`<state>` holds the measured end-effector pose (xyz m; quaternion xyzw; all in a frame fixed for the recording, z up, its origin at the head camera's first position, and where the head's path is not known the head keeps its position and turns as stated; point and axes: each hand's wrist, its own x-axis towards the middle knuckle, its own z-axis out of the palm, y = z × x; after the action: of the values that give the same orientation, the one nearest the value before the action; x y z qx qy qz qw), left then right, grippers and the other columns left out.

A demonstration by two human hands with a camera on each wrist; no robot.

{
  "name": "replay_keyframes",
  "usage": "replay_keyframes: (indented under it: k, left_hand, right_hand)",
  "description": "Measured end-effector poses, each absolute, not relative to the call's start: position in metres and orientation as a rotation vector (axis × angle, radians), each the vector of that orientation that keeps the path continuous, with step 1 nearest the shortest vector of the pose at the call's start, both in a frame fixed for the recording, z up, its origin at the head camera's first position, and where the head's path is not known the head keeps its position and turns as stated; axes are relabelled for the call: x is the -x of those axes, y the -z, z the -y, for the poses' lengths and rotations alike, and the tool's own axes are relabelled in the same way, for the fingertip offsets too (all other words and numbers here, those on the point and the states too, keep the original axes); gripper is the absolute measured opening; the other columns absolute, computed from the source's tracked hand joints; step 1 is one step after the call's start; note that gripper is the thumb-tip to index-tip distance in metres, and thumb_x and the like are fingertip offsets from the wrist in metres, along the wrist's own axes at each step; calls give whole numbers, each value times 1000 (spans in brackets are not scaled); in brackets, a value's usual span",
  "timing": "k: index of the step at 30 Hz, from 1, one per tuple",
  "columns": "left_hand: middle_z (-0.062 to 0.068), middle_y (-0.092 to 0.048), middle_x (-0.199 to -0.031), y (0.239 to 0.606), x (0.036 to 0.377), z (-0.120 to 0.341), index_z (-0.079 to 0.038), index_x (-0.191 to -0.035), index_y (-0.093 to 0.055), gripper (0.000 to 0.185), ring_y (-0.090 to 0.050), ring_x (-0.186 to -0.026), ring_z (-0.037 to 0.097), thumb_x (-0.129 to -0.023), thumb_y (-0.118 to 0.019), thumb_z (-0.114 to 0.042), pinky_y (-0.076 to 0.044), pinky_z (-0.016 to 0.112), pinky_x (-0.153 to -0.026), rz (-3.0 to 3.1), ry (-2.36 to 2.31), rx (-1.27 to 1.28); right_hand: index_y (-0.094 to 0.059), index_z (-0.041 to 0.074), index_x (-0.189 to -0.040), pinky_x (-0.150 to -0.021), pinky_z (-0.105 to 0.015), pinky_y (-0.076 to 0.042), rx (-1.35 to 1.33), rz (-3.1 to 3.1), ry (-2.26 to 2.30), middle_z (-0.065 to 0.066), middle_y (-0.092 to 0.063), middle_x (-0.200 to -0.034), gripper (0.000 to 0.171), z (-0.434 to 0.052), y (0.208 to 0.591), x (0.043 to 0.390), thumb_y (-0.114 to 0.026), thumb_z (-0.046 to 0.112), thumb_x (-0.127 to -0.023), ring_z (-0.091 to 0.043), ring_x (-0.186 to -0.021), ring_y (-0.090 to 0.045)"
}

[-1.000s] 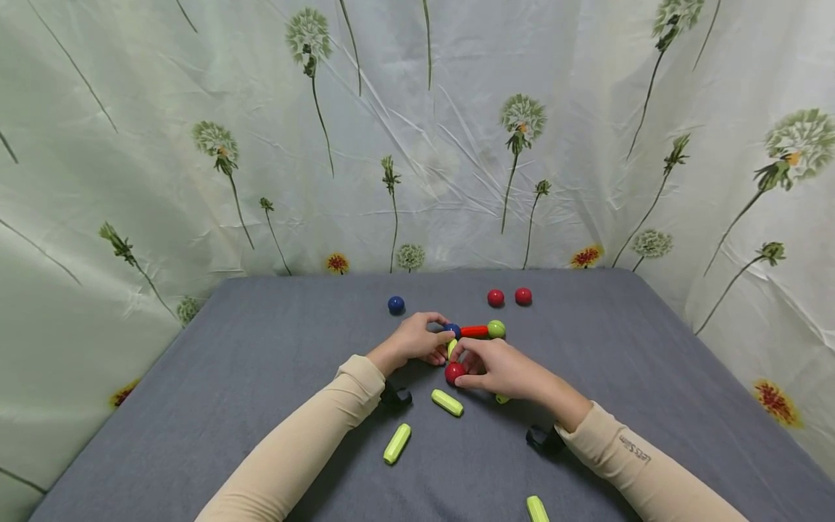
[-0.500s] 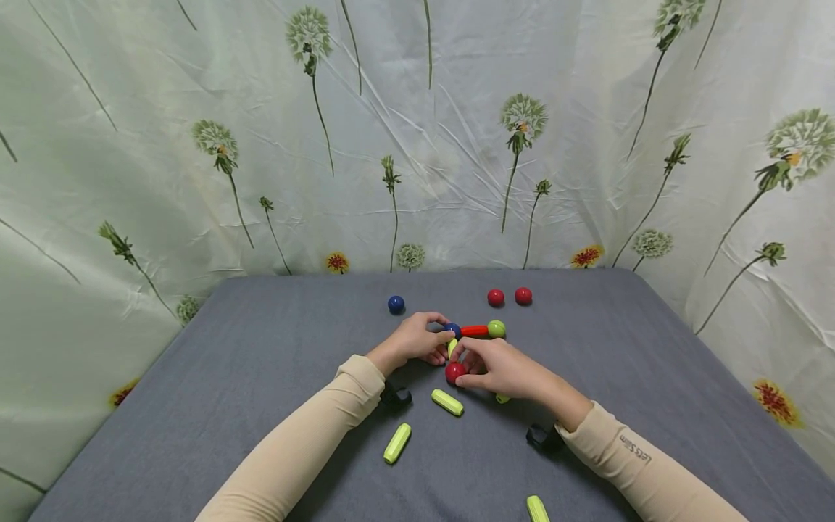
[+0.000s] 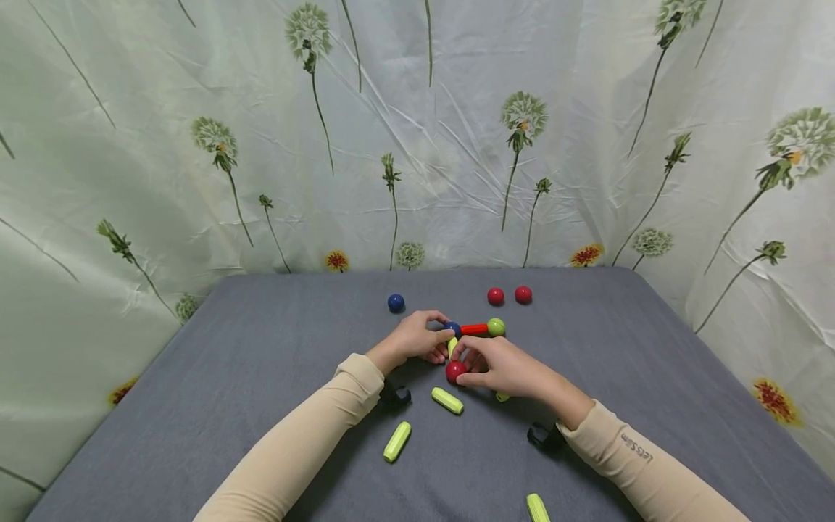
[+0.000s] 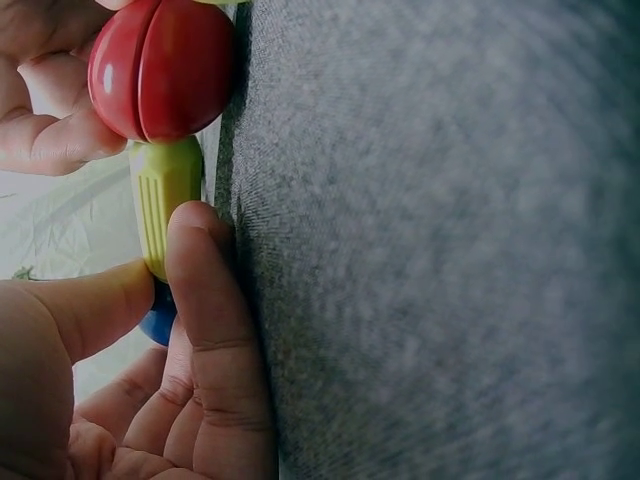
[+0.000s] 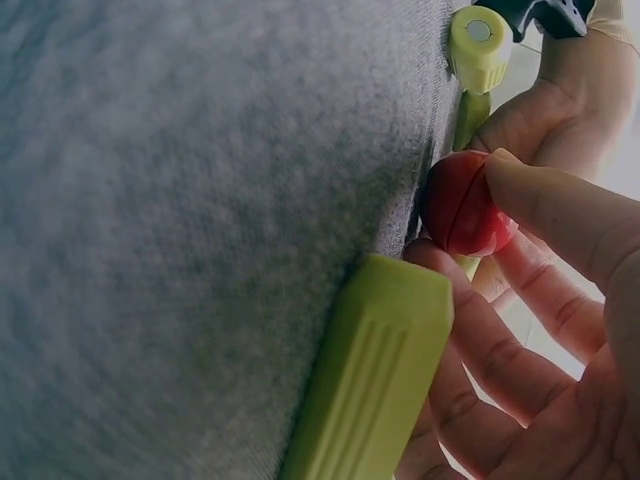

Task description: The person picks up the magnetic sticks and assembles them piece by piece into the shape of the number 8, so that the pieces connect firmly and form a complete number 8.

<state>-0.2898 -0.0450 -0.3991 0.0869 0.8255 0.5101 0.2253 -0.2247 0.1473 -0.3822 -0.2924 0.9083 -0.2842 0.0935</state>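
My left hand (image 3: 415, 338) pinches a yellow-green building rod (image 4: 163, 190) near the blue ball (image 3: 453, 330) at its far end. A red ball (image 3: 455, 372) sits against the near end of that rod, and my right hand (image 3: 505, 367) holds it between thumb and fingers. In the left wrist view the red ball (image 4: 165, 70) shows a groove around it and meets the rod's end. From the blue ball a red rod (image 3: 474, 330) runs right to a green ball (image 3: 496, 327). The left fingers partly cover the blue ball.
Loose yellow-green rods (image 3: 447, 400) (image 3: 397, 442) (image 3: 538, 508) lie nearer the front; another rod (image 3: 501, 397) is partly under the right hand. A blue ball (image 3: 396, 303) and two red balls (image 3: 496, 296) (image 3: 523, 294) rest toward the back of the grey cloth-covered table (image 3: 293, 326). A flowered curtain surrounds it.
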Motion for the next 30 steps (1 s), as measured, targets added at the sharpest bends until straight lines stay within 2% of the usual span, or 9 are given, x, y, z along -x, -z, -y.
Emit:
replay_keyframes:
  k: [16, 30]
  left_hand:
    - [8, -66, -66, 399, 286, 47, -20, -113, -57, 29, -64, -52, 14, -87, -62, -32, -55, 30, -53, -2295, -1414, -260]
    - [7, -66, -66, 400, 289, 45, -20, -113, -56, 30, -62, -51, 13, -87, -62, -34, -55, 29, -54, -2293, -1396, -246]
  right_hand:
    - [-54, 26, -108, -69, -20, -50, 870, -2690, 824, 11, -65, -86, 31, -150, 384, 222, -67, 38, -83, -4, -77, -61]
    - [-54, 24, -106, -66, -20, -50, 843, -2685, 839, 9, -65, -84, 28, -150, 382, 222, -69, 30, -82, -5, -74, -61]
